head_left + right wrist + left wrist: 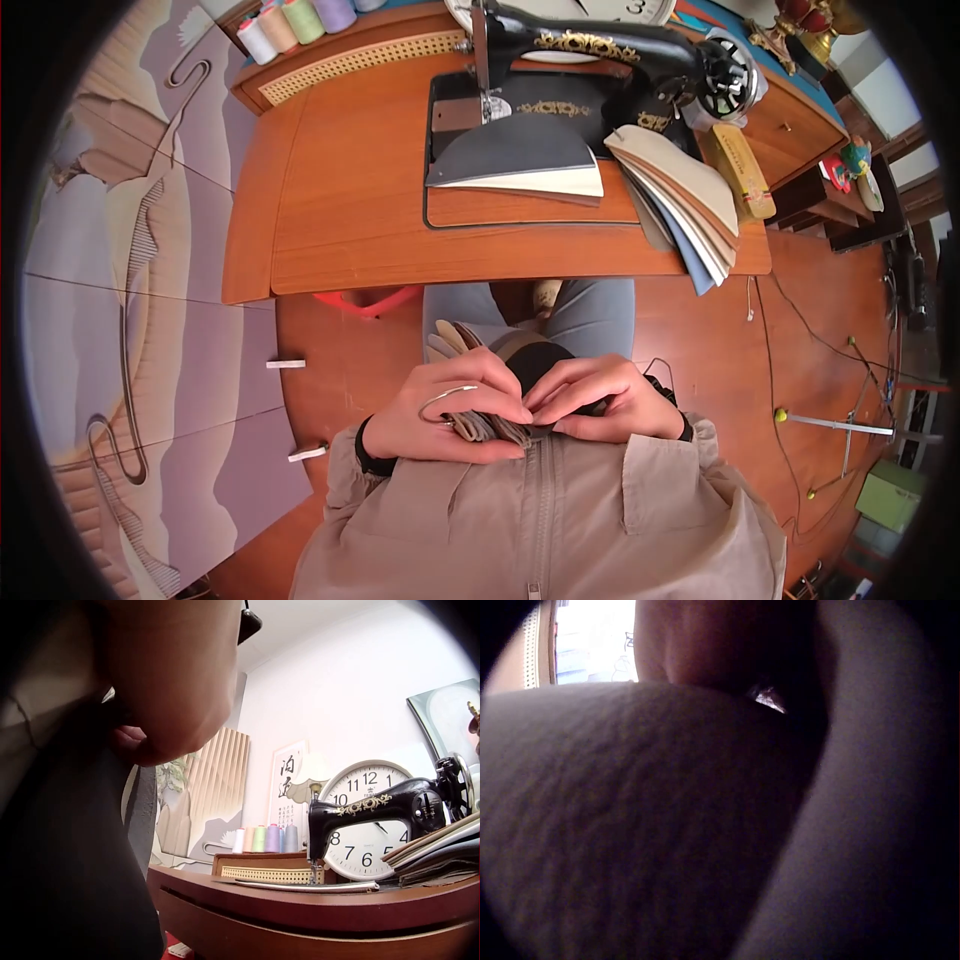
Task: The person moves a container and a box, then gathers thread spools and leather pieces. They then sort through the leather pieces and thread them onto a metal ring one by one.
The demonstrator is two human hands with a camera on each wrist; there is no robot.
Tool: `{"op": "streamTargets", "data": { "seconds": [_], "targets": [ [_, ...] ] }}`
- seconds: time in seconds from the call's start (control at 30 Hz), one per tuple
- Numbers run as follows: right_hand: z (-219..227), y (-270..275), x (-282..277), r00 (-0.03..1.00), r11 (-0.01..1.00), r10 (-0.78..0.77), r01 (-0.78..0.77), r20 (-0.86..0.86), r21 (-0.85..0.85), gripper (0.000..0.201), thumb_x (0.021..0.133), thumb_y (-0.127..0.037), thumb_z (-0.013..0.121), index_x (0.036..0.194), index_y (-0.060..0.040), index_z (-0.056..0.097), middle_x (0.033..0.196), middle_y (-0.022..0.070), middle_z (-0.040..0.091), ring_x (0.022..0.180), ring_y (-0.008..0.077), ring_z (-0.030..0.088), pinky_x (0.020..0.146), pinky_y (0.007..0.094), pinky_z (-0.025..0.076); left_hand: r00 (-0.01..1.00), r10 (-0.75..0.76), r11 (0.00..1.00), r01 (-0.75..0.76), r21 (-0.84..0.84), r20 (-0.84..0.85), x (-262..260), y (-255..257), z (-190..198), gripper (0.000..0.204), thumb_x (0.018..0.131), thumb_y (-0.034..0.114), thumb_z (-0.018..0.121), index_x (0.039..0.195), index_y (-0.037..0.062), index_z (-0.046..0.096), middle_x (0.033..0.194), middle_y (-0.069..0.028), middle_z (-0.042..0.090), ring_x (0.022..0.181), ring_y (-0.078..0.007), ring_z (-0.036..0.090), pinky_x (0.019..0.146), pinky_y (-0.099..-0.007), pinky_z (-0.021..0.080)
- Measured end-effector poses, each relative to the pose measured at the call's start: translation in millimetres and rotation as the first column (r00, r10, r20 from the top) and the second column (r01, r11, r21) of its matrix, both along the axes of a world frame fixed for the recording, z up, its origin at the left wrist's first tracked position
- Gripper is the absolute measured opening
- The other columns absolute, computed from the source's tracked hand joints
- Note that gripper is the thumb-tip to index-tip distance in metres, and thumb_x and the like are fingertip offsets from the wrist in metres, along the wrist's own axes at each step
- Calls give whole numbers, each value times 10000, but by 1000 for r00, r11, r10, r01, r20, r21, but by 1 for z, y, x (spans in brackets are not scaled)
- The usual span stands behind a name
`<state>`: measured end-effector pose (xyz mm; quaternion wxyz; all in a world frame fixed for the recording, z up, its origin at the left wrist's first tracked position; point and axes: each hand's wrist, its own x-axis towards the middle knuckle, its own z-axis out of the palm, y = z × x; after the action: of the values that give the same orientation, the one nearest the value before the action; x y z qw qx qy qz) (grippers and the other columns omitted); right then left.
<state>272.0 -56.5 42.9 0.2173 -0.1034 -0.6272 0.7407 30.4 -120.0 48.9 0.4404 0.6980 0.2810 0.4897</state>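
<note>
In the head view both hands meet in front of the jacket, above the lap. The left hand (455, 400) grips a bundle of layered fabric pieces (470, 428), whose folded grey-brown edges show between thumb and fingers. A thin curved metal wire (447, 392) lies across that hand. The right hand (605, 395) pinches the bundle's near edge, its fingertips right beside the left ones. Beyond the fingers, a black piece (538, 362) and tan and grey layers of the bundle fan out over the legs. The left wrist view is mostly dark, close skin.
A wooden table (350, 200) carries a black sewing machine (600, 60), a dark-topped stack of cut pieces (515, 155), a fanned stack (680, 185) and a yellow box (742, 170). Thread spools (300, 20) stand behind. A painted screen (210, 330) is at left; cables (775, 400) lie right.
</note>
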Motion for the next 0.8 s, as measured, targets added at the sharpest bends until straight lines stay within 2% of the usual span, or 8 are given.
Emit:
{"op": "streamTargets", "data": {
  "seconds": [0.33, 0.8],
  "targets": [
    [-20, 29, -1, 997, 995, 1, 7, 80, -104, 325, 800, 159, 629, 1046, -19, 745, 1136, 151, 686, 1017, 253, 668, 855, 330, 532, 999, -34, 988, 40, -151, 40, -1, 32, -18, 370, 678, 65, 887, 1017, 92, 741, 966, -5, 632, 847, -170, 606, 752, -300, 478],
    [-13, 47, -13, 985, 984, 21, 11, 174, -179, 324, 790, 160, 601, 1014, -23, 747, 1114, 139, 690, 1000, 240, 663, 856, 328, 519, 998, -12, 979, 26, -200, 69, -10, 48, -23, 360, 682, 75, 886, 1009, 99, 738, 937, 7, 624, 843, -168, 598, 723, -291, 473]
  ]
}}
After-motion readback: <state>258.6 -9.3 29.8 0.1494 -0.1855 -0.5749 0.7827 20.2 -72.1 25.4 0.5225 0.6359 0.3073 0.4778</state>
